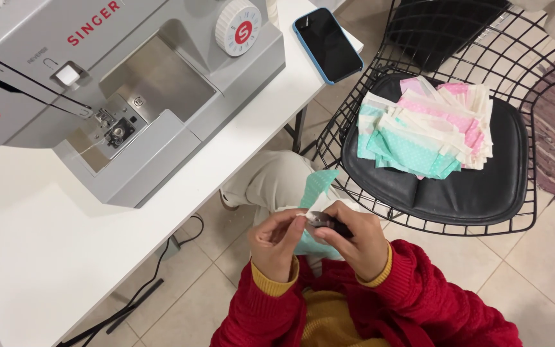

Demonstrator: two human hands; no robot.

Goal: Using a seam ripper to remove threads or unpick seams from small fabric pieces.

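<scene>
Wire chair point(534, 83) on my right w/ black seat cushion point(483, 186); on it one stack of sewn fabric pieces point(428, 132), mint + pink dotted w/ cream bands, too many layers to count. Stack sits toward back-left of cushion, front + right of the pad bare.

My left hand point(276, 243) is curled, fingertips pinching the edge of one mint dotted fabric piece point(318, 186) held over my lap. My right hand point(354, 239) is closed round a small dark metal-tipped tool point(326, 222), prob. snips; its tip is touching the fabric right by my left fingertips. Hands almost touching each other.

White table point(27, 257) on my left: 1 grey sewing machine point(130, 90), well back from the near edge, broad bare strip in front of it. 1 phone point(327, 44), blue case, screen dark, lying at the table's far right corner, close to the edge. Black cables point(142, 295) on tile floor under table edge. Narrow gap btw table + chair, my knees in it.
</scene>
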